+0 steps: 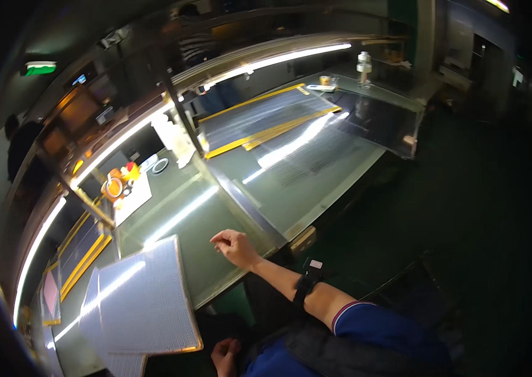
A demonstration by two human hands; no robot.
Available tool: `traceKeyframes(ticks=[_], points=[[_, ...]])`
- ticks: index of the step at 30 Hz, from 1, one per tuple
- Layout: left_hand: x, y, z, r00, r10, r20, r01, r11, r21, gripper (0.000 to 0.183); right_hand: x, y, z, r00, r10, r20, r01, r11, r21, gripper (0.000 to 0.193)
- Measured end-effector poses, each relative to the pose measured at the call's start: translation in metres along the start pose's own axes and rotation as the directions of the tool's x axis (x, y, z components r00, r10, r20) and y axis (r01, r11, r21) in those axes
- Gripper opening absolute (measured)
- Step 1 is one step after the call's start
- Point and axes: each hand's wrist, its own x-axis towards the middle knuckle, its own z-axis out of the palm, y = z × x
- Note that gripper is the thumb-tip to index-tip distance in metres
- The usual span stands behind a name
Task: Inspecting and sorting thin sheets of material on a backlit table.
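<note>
My right hand (234, 246) hovers over the glass-topped table (190, 220), its fingers curled in with nothing visible between them. A black strap with a small device (308, 283) sits on that forearm. Low in the picture, my left hand (225, 357) is close to my body with fingers bent; whatever they hold, if anything, is hidden. To its left lies a large translucent, finely textured sheet (146, 308) with a thin frame along its edge, overlapping another sheet (126, 363). Its near right corner comes close to my left hand without visible contact.
Yellow-edged dark panels lie at the far left (83, 251) and on the farther table (253, 119). Orange and yellow containers (115, 187), a roll of tape (160, 166) and a bottle (364, 68) stand farther back. Bright tube lamps (278, 60) hang over the tables. A post (184, 113) rises between them.
</note>
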Motion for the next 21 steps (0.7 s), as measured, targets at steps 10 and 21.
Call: traceKeyframes(ticks=[10, 21], points=[[0.032, -0.015, -0.009, 0.986, -0.062, 0.157, 0.045, 0.993, 0.108, 0.024, -0.003, 0.005, 0.006, 0.995, 0.082, 0.065, -0.086, 0.995, 0.054, 0.012], [0.164, -0.113, -0.004, 0.857, -0.431, 0.281, 0.304, 0.865, 0.400, 0.031, 0.001, -0.006, 0.004, 0.981, 0.110, 0.160, -0.105, 0.994, -0.040, 0.017]])
